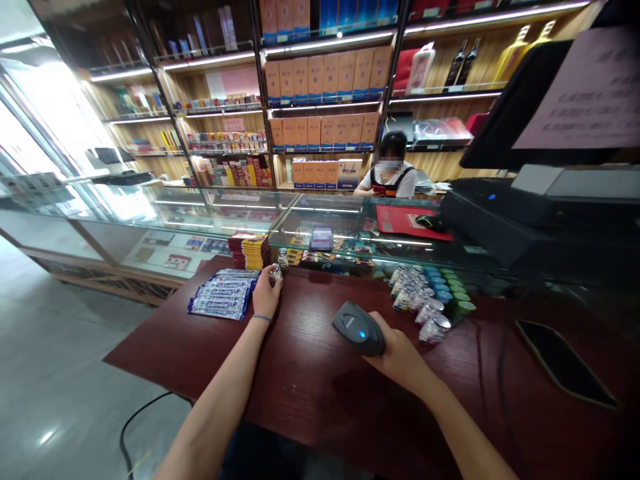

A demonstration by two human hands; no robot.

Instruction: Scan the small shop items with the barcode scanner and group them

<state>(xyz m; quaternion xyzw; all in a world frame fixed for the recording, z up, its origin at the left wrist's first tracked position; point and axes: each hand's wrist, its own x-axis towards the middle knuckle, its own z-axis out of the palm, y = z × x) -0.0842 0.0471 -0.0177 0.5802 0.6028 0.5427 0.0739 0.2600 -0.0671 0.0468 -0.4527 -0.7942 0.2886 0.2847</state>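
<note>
My left hand [266, 293] reaches forward over the dark red counter [310, 380] and closes its fingers round a small silver-capped jar [275, 271]. A second small jar [283, 257] stands just behind it. My right hand [397, 357] grips a black handheld barcode scanner [359, 327] with a blue light on top, held a little above the counter. Right of the scanner lie several small jars [425, 300] in a cluster, some with blue or green lids.
Blue-wrapped packs [223, 293] lie left of my left hand, with a red-and-yellow stack [250, 250] behind. A phone [565, 363] lies at right. A glass display case [280, 220], a black register [525, 220] and a seated person [390, 175] are beyond, before the shelves.
</note>
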